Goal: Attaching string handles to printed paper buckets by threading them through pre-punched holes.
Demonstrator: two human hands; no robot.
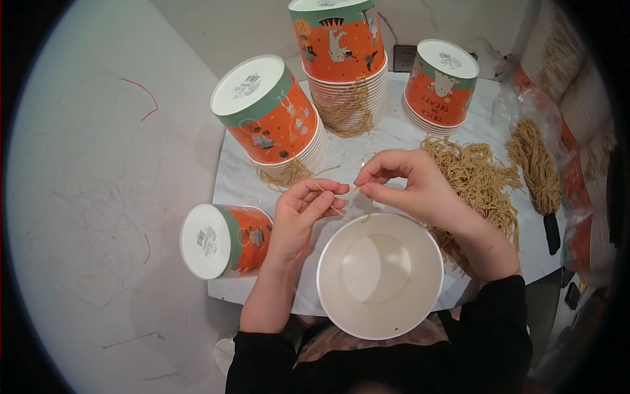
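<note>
Marbled tabletop (487, 118), tan string (354, 191) pinched between both hands (300, 215) (413, 187), near white bucket (333, 276)

A marble-patterned counter (233, 180) in front of me, close between two pale walls.
To my left, the grey-white side wall (85, 164) carries faint scribbles (72, 217) and a few pink-red strokes (157, 107). Ahead of me, the cream back wall (230, 33) shows dark marble veining around a black power socket (404, 58). Soft light leaves a dim shadow low on the side wall.

Yarn heap (474, 172) partly behind right forearm (484, 241)
</note>
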